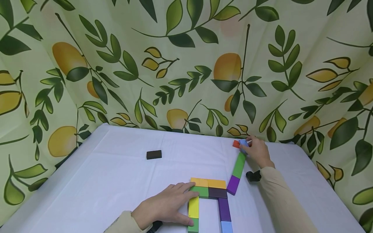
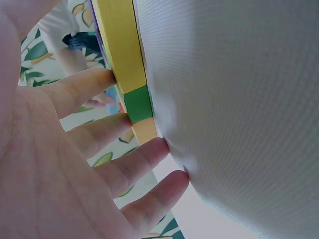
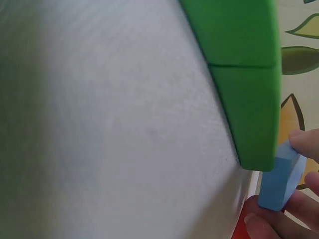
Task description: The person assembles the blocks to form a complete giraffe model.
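Note:
My right hand (image 1: 257,151) pinches a light blue block (image 3: 278,183) between thumb and fingers at the table's far right. Right by it lie an orange-red block (image 1: 236,144) and the end of a slanting row of green blocks (image 1: 239,165), which a purple block (image 1: 233,184) continues toward me. My left hand (image 1: 167,204) lies with fingers extended at the left side of a block frame, touching its green blocks (image 1: 201,192) and spanning the yellow block (image 2: 122,47). Orange blocks (image 1: 208,183) top this frame; dark, purple (image 1: 224,209) and light blue blocks form its right side.
A single black block (image 1: 153,154) lies on the white-covered table (image 1: 122,174) at the back left. Beside the right wrist is a black strap-like object (image 1: 253,176). A leaf-and-fruit patterned curtain (image 1: 186,81) hangs behind the table's far edge.

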Demonstrator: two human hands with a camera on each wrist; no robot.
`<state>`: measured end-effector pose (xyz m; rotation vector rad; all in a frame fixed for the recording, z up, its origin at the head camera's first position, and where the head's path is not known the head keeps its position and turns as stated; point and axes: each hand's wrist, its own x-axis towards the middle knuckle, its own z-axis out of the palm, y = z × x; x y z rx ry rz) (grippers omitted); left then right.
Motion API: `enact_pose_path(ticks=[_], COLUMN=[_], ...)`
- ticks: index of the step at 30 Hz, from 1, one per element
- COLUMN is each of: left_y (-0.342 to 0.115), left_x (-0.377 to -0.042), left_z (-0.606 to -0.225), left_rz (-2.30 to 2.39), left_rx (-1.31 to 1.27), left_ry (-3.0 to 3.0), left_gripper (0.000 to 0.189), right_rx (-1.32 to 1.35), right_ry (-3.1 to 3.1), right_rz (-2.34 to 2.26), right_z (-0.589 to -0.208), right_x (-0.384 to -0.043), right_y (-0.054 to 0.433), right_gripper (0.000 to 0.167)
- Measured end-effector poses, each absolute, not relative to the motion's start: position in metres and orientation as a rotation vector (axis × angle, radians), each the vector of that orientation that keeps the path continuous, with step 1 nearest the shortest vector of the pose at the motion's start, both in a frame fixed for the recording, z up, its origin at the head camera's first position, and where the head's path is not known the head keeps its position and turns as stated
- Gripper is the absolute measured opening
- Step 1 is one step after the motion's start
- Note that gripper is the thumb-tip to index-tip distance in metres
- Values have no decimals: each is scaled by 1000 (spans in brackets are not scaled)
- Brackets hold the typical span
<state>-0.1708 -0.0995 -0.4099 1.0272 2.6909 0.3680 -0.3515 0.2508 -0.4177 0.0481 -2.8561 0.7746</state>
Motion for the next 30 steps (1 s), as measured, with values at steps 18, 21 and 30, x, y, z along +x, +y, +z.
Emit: enact_pose_path(ticks=[18,21,30], left_y=[-99,-99,-99], left_x=[-171,-171,-171], left_z=[-411,-410,-410], left_rz=[368,368,381], left_rx=[1021,1022,1026], left_ry=[2688,2688,2688], left_gripper=[75,75,75], right_rx=[30,55,155], right_ry=[-2908,-2949,-3019], right_rz=[766,856,983], right_z=[-423,-422,-426], right_x=[-352,-352,-355], right_y=[256,260,269], right_gripper=[41,40,49])
